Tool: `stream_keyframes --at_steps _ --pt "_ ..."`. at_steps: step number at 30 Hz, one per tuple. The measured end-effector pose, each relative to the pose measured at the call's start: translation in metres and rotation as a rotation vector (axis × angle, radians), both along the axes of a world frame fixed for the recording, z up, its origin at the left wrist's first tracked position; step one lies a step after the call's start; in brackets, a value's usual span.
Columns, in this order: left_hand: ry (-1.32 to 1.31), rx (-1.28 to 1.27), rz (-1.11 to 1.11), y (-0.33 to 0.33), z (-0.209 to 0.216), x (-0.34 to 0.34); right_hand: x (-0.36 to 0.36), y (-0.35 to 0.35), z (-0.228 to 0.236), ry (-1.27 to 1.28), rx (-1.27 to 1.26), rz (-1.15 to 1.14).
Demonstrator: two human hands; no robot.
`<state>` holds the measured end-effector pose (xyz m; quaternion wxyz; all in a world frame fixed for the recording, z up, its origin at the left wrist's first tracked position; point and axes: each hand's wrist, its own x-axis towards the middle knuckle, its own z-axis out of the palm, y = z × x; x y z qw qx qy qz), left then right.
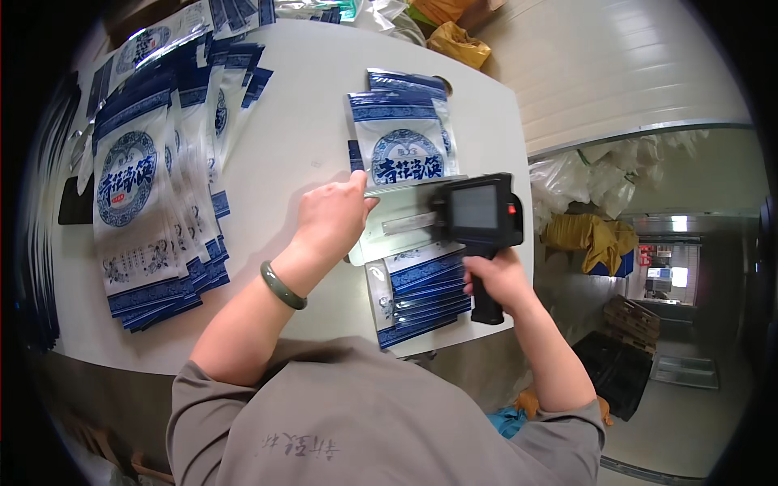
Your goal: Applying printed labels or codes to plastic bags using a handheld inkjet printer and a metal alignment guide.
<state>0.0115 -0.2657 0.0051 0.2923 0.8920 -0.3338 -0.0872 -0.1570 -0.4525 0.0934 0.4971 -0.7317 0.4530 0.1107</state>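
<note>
My right hand is wrapped round the black handle of a handheld printer with a small grey screen. The printer's head is at the right part of a pale, shiny slotted plate; whether it touches the plate cannot be made out. My left hand, with a green bangle at its wrist, grips the plate's left edge, fingers closed. Beneath the plate lies a fanned stack of blue-and-white plastic packaging bags. Above it, more of these bags show a round blue pattern.
At the left of the white table lie large overlapping piles of similar bags. A dark flat object sits partly beneath them. Yellow sacks stand beyond the far edge. On the floor to the right are a black crate and wooden pallets.
</note>
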Motion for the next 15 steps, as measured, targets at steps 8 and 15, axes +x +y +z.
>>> stream_keyframes --at_steps 8,15 --pt "0.081 -0.06 0.041 0.004 0.0 0.008 -0.067 -0.018 -0.013 -0.699 -0.128 -0.334" --pt "0.455 -0.199 -0.224 0.01 0.031 -0.018 -0.088 0.004 -0.052 -0.918 0.233 -0.7"
